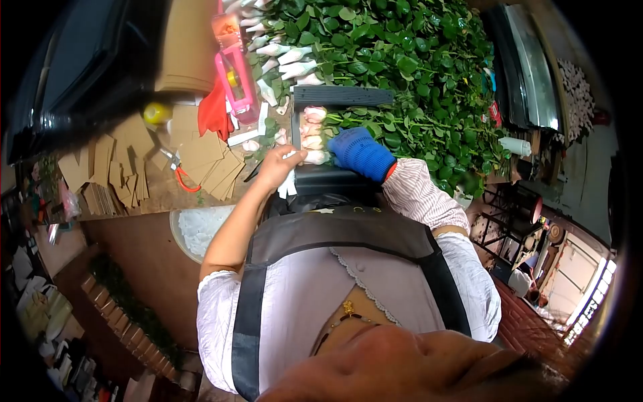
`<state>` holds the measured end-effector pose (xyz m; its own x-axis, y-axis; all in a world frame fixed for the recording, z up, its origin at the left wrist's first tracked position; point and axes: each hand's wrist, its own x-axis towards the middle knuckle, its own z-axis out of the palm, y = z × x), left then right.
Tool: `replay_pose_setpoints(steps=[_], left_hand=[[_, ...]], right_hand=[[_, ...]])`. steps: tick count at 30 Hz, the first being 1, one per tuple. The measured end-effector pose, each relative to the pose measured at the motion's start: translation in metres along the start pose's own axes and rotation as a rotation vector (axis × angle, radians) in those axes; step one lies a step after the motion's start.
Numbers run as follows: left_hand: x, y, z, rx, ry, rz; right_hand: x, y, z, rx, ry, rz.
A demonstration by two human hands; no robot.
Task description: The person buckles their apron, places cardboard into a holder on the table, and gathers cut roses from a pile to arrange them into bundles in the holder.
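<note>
Several pale pink roses (pixel 313 115) lie side by side in a black tray with a ribbed back wall (pixel 343 96). Closest to my body is a whiter rose (pixel 315 157), its head pointing left. My bare left hand (pixel 278 167) pinches the head end of that rose with thumb and fingertips. In a blue knitted glove, my right hand (pixel 360 154) is closed over its stem just behind the head; the glove hides the stem and most fingertips. Leafy stems (pixel 402 127) run to the right from the tray.
A big heap of green rose stems (pixel 402 53) fills the table's back right, with white-sleeved buds (pixel 295 61) along its left side. Left of the tray are a pink tape dispenser (pixel 236 80), orange-handled scissors (pixel 179 173) and cardboard pieces (pixel 211 164). A white-filled basin (pixel 201 231) sits below the table edge.
</note>
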<state>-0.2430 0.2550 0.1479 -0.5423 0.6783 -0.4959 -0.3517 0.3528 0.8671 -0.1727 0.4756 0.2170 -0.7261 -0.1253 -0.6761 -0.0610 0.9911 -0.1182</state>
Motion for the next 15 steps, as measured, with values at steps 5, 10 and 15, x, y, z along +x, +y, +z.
replay_pose_setpoints(steps=[5, 10, 15], left_hand=[[-0.054, 0.016, -0.057, -0.33, 0.223, -0.069], [-0.127, -0.027, -0.134, 0.986, -0.136, -0.489], [-0.116, -0.036, -0.1, 1.309, -0.258, -0.366]], right_hand=[[-0.011, -0.002, -0.006, 0.028, 0.028, -0.02], [-0.03, -0.01, -0.033, 0.083, 0.034, -0.017], [-0.008, -0.011, -0.016, 0.005, -0.012, -0.019]])
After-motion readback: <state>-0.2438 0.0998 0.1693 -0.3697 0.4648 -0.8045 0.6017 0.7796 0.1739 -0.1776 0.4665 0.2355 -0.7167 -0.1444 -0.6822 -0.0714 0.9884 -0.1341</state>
